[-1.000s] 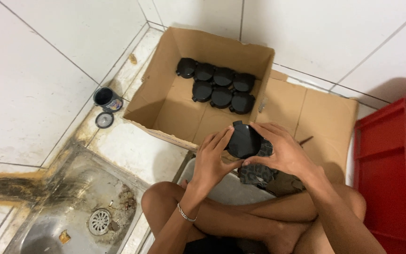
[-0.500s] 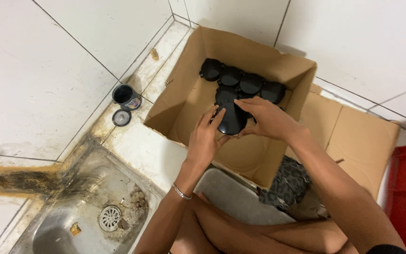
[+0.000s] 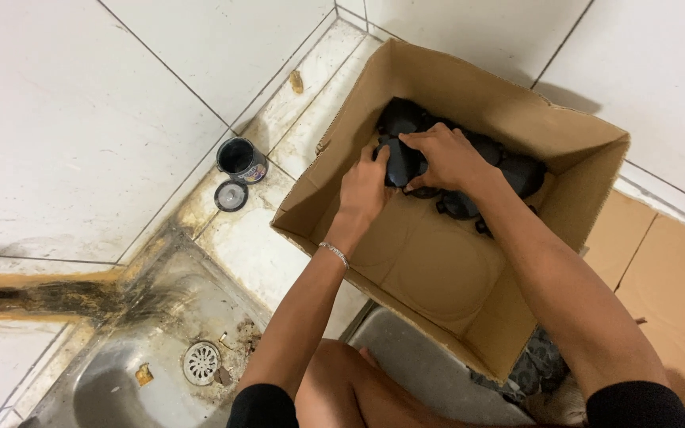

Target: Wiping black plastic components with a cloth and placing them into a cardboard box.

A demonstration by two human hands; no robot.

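Black round part (image 3: 403,162) sits between both hands inside the cardboard box (image 3: 469,87), at its far end, touching the row of other black parts (image 3: 517,170) packed there. Left hand (image 3: 365,184) curls its fingers against the part's near-left edge, and right hand (image 3: 441,157) closes over its top and right side, so both grip it. Outside the box, just beside its left wall, a dark cup (image 3: 240,158) stands upright with a round lid (image 3: 231,195) lying next to it. Nearer the person than the box lies a steel sink (image 3: 120,372) with a drain (image 3: 200,362).
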